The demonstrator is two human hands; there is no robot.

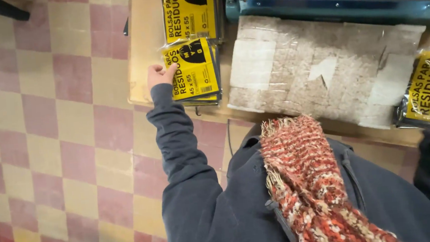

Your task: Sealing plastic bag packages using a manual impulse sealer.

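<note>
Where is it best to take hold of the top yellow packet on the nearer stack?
Probably at the left edge of the top yellow packet, coming from the left: it lies flat, that edge faces open table, and the left hand already touches there.

The single head-worn camera is looking steeply down from close above the person's own chest and red knitted scarf (313,180), facing the wooden worktable's near edge (141,80), with the pink-and-cream checkered tile floor (61,139) filling the picture's left side.
</note>
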